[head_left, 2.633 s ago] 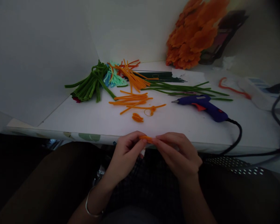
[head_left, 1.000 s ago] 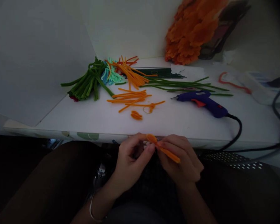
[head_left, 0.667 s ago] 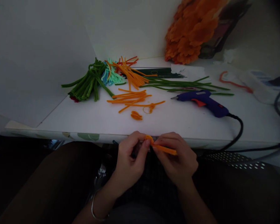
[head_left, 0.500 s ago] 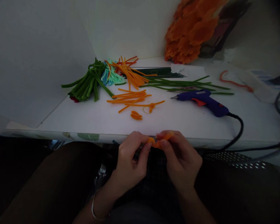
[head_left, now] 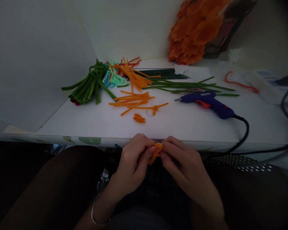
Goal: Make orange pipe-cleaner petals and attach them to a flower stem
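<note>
An orange pipe cleaner, bent into a small loop with a tail hanging down, is pinched between both hands just below the table's front edge. My left hand grips it from the left between thumb and fingertips. From the right, my right hand pinches the loop's other side, its fingers closed. Beyond them on the table lie a small folded orange piece, several loose orange pipe cleaners and one with a knotted end.
A blue hot glue gun rests right of centre, its black cable running off the front edge. Green pipe cleaners are bundled at left, beside light-blue ones. Orange artificial flowers stand behind. A white box is at right.
The right fingers have shifted on the orange pipe cleaner. Its tail, earlier pointing up right within the right hand, now hangs below the loop near the left thumb.
</note>
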The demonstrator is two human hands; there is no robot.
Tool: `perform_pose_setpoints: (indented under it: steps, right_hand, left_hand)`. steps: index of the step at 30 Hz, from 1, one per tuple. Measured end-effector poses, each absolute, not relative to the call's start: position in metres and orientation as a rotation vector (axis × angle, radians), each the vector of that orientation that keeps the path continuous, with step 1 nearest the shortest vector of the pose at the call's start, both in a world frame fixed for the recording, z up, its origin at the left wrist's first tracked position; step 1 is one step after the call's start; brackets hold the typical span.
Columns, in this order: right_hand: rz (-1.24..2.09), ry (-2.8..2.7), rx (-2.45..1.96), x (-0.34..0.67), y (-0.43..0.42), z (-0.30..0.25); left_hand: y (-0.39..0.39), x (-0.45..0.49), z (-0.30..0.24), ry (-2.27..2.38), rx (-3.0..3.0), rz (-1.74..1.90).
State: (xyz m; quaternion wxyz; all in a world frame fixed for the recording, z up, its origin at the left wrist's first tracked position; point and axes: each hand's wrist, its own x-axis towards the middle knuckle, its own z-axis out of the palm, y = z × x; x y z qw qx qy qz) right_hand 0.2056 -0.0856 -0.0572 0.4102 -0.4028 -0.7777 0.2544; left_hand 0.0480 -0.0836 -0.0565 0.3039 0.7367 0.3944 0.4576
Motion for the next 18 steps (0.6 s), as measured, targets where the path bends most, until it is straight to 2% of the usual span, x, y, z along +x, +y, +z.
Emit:
perform_pose_setpoints:
  steps: [11,18]
  right_hand:
    - [0.419,-2.1,-0.947,0.212,-0.083,-0.063]
    - [0.515,-2.027,-0.925,0.21,-0.085,-0.065]
  left_hand:
    - [-0.086,0.048,-0.047,1.083,1.802,1.134]
    - [-0.082,0.042,-0.041,1.035,1.838,0.976]
